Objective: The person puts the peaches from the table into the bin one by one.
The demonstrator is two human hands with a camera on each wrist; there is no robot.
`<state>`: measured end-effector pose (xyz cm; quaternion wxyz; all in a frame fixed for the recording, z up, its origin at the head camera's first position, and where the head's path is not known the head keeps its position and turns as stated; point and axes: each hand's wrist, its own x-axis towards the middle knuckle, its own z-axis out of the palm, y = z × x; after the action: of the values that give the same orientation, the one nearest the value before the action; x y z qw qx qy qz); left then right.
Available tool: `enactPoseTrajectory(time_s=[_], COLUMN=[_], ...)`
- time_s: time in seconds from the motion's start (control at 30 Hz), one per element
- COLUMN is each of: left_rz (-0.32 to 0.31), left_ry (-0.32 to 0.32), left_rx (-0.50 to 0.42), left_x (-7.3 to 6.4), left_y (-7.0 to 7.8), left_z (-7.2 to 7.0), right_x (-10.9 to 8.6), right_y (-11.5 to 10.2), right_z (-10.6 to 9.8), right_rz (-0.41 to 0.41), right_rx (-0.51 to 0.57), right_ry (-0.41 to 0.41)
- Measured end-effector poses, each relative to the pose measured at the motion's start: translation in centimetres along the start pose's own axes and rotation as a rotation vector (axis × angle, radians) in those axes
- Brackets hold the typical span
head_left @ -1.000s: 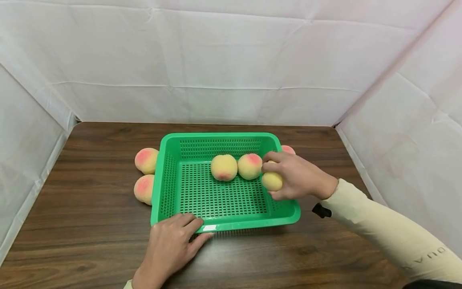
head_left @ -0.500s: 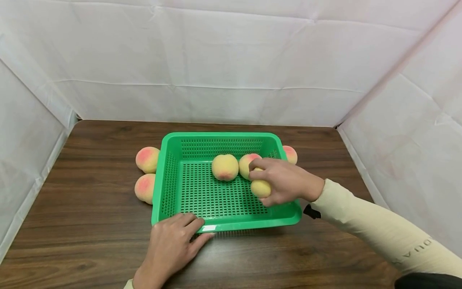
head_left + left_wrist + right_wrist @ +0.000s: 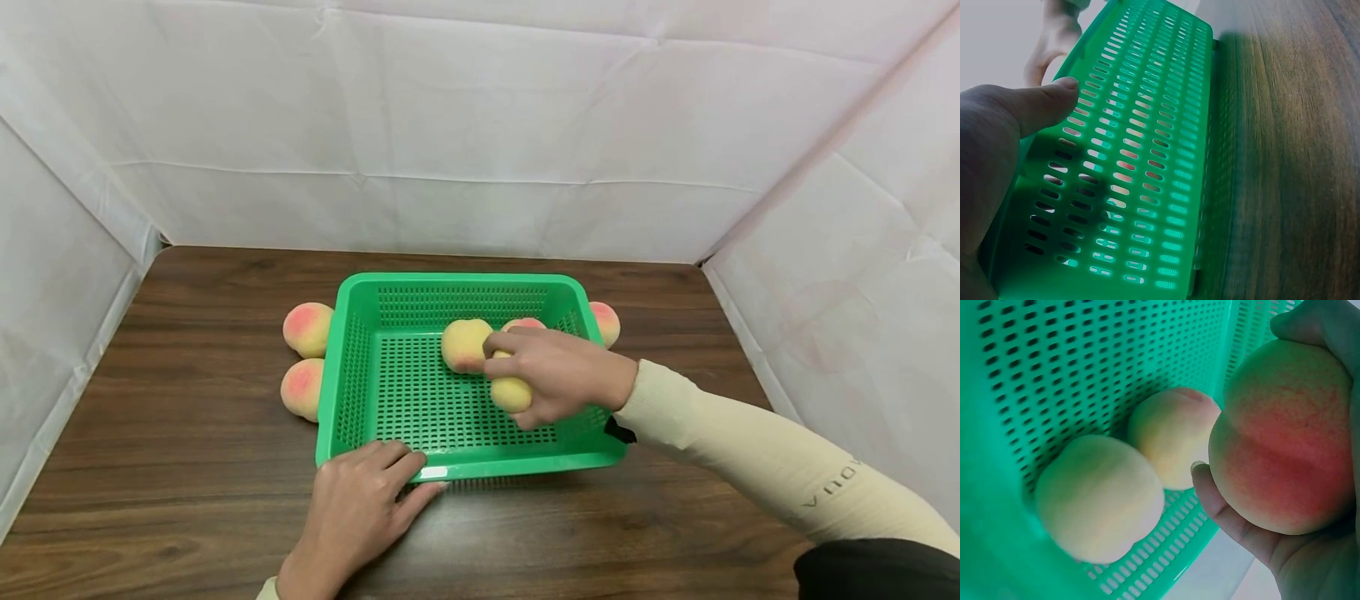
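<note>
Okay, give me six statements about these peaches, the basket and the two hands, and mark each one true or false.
1. The left hand grips the basket. True.
2. The right hand holds nothing. False: it holds a peach.
3. Two outer peaches sit left of the basket. True.
4. The basket is red. False: it is green.
5. No peach rests inside the basket. False: two inner peaches rest there.
6. One far peach lies right of the basket. True.
</note>
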<state>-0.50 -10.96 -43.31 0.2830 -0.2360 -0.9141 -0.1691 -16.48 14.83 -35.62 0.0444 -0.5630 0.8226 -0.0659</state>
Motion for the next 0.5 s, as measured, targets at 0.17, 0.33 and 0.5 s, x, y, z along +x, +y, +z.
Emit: enactPoseTrajectory(time_s=[0.17,0.33,0.5], left_rz=[0.008,0.01,0.013], left_ry=[0.018,0.023,0.026], left_rx=[-0.005,-0.005,-0.001], left_x=[0.0,0.0,0.0], left_y=[0.0,0.0,-0.1], left_z=[0.1,0.1,0.1], right_x=[2.0,3.9,5.6], right_y=[-0.6,-1.1,-1.5], right_z=[0.1,0.2,0.2], right_rz=[-0.044,-0.077,-0.106], right_rx=[-0.048,-0.043,-0.029], right_ry=[-0.005,-0.032,-0.057])
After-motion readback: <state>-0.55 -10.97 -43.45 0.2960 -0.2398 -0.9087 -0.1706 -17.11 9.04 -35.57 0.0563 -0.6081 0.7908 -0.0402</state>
